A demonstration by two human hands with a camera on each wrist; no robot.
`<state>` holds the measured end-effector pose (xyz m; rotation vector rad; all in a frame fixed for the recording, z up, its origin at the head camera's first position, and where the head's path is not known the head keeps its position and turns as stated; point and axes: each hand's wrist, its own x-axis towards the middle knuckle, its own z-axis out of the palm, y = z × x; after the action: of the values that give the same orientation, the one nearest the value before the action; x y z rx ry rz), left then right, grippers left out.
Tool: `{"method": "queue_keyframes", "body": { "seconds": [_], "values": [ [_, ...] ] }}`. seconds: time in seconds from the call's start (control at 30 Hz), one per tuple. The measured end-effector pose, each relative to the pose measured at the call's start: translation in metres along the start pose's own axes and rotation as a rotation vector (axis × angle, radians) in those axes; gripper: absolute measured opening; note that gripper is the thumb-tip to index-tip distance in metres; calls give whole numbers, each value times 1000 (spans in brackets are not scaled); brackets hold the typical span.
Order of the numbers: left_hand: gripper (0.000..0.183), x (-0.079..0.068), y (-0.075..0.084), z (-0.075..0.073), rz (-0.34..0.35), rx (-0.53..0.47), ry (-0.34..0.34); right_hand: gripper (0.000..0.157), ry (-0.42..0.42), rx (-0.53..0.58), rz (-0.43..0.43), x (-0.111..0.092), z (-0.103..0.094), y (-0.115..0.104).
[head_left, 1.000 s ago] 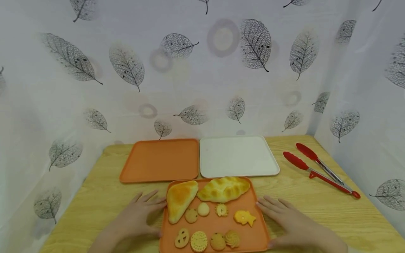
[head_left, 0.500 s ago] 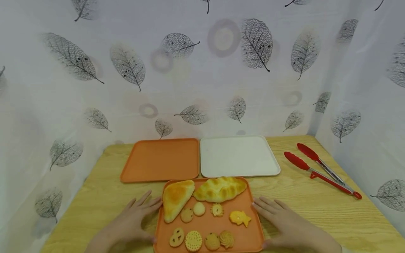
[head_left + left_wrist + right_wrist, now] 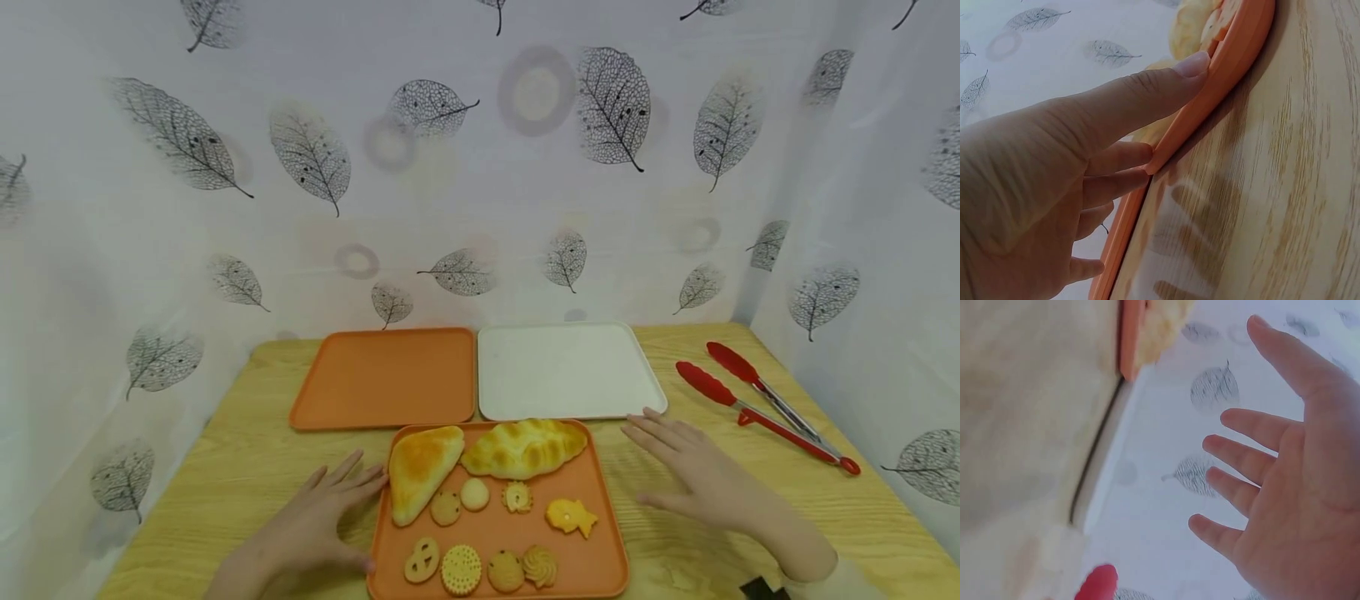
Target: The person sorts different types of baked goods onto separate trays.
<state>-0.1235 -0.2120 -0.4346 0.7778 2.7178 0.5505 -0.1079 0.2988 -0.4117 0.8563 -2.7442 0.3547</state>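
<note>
An orange tray at the front of the table bears a triangular bread, a braided loaf, a fish-shaped cookie, a pretzel cookie and several round cookies. My left hand touches this tray's left edge with thumb and fingertips, its fingers fairly straight; the left wrist view shows the thumb against the rim. Apart from the tray's right side, my right hand hovers over the table with spread fingers and holds nothing.
Behind stand another orange tray and a white tray, side by side. Red-tipped tongs lie spread at the table's right. A leaf-patterned cloth hangs round the back and sides.
The front tray has shifted slightly left between the hands. My right hand has then let go of its right edge and moved up and to the right. My left hand stays at the tray.
</note>
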Motion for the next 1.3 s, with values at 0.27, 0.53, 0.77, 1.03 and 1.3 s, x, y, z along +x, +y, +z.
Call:
{"method": "queue_keyframes", "body": {
  "seconds": [0.27, 0.53, 0.77, 1.03, 1.3],
  "values": [
    [107, 2, -1, 0, 27, 26, 16, 78, 84, 123, 117, 7, -25, 38],
    [106, 1, -2, 3, 40, 20, 29, 79, 109, 165, 272, 0, -40, 86],
    [105, 1, -3, 4, 33, 5, 18, 84, 132, 80, 375, -16, -33, 128],
    [108, 0, -6, 5, -2, -28, 1, 92, -19, 100, 563, -48, -22, 160],
    [105, 0, -5, 3, 7, -44, -3, 96, -160, 45, 634, -63, -17, 179]
  ]
}}
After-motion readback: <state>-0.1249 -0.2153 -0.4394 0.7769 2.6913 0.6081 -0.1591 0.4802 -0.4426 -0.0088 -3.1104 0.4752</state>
